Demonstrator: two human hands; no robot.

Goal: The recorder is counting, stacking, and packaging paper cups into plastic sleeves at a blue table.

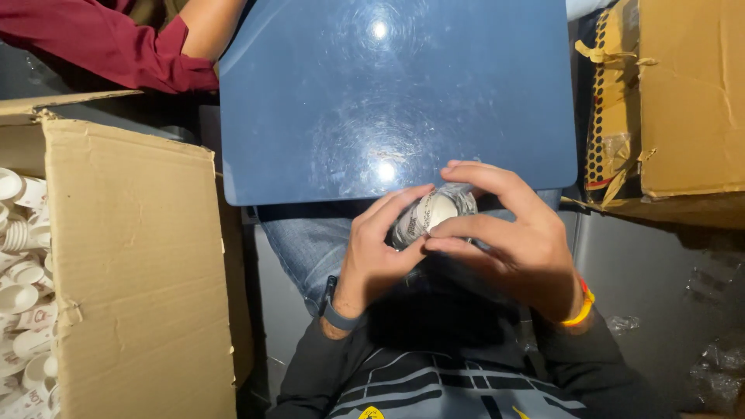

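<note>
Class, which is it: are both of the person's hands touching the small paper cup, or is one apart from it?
Touching. The head view shows the left hand and right hand both wrapping fingers around the paper cup.

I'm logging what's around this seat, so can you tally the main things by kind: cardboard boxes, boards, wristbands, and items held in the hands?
Cardboard boxes: 2, one at the left full of small white cups, one at the right
Blue boards: 1
Wristbands: 2, grey and yellow-orange
Held items: 1, a small patterned cup, gripped by the left hand and the right hand
Total: 6
</note>
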